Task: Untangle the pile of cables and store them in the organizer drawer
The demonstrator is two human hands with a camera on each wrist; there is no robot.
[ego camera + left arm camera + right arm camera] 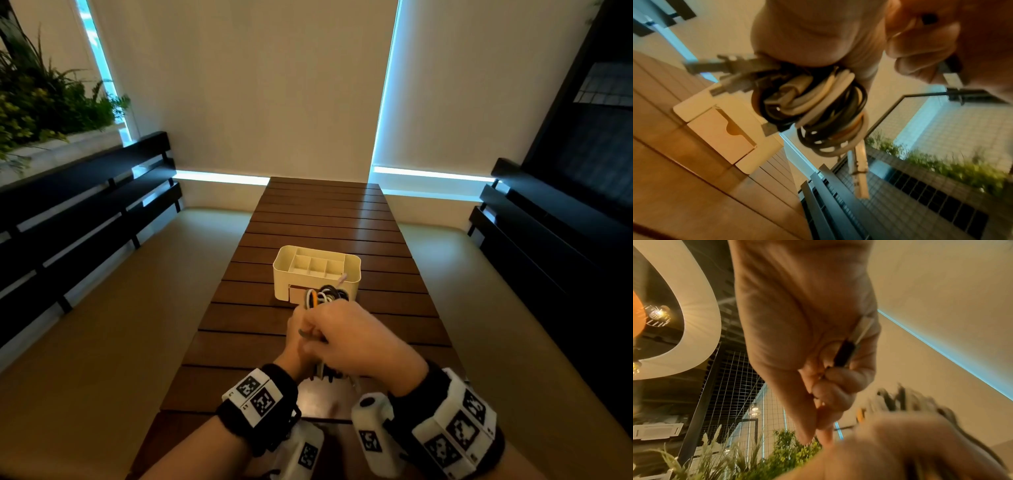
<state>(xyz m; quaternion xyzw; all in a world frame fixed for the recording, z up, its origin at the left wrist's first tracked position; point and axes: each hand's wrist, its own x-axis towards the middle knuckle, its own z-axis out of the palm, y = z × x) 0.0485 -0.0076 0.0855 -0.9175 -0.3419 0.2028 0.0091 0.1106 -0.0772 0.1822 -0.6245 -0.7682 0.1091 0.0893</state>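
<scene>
My left hand (297, 337) grips a tangled bundle of black, white and orange cables (325, 295) and holds it above the wooden table (260, 329), just in front of the cream organizer (317, 270). In the left wrist view the cable bundle (818, 110) hangs in loops under my curled fingers, with several plugs sticking out. My right hand (346, 337) lies over the left one. In the right wrist view its fingers (840, 382) pinch a black plug with a pale cable end (844, 353). The organizer's drawer (723, 129) sits in the front face with a notch in it.
The organizer has several open compartments on top. Dark slatted benches (85, 212) with beige seats run along both sides of the long table. Plants (41, 102) stand at the far left. Pale blinds cover the wall behind.
</scene>
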